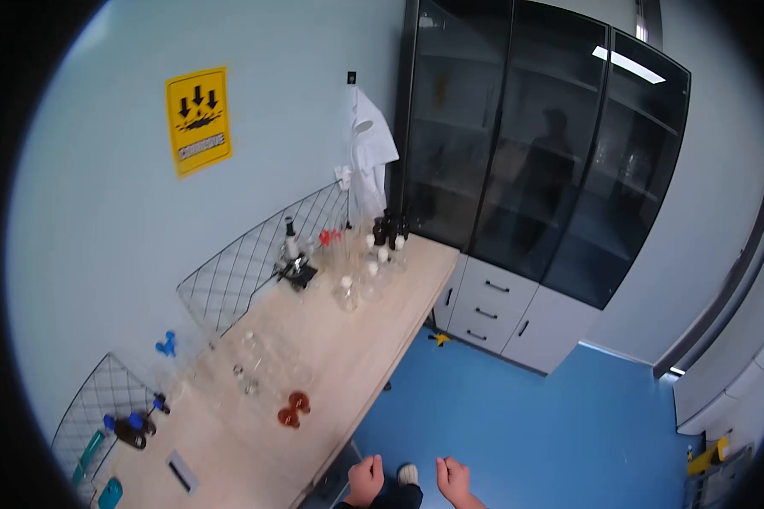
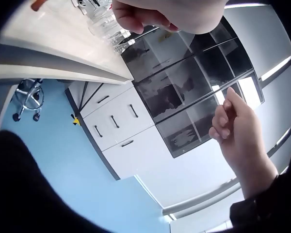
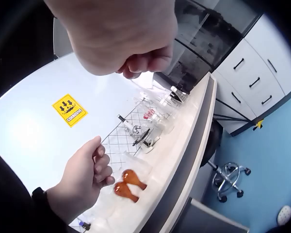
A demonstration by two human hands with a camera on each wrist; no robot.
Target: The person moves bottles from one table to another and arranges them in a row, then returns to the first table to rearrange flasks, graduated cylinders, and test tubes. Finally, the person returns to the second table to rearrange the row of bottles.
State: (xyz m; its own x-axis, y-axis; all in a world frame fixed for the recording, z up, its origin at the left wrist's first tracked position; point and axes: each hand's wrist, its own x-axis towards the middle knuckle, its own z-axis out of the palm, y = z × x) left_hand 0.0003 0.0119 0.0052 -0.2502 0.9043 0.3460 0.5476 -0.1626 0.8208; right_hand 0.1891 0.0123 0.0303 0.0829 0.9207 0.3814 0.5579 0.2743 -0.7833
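Both hands are held out in front of the body over the blue floor, apart from each other. The left hand [image 1: 366, 481] has its fingers curled in and holds nothing; the wooden bench [image 1: 373, 339] is the surface nearest to it. To its right, the right hand [image 1: 454, 481] is likewise curled, thumb uppermost and nothing in its grasp. Two round-bottomed brown glass flasks [image 1: 289, 416] lie on the bench near its front edge. Clear glassware [image 1: 250, 386] stands behind them. In the right wrist view the left hand [image 3: 85, 174] overlaps the bench's far side.
A microscope [image 1: 295, 263], clear bottles with white caps [image 1: 346, 293] and dark bottles [image 1: 390, 227] stand farther along the bench. Brown bottles with blue caps [image 1: 132, 431] are at the near left. A glass-fronted cabinet [image 1: 535, 153] fills the corner. Under the bench is a wheeled stool [image 3: 228, 177].
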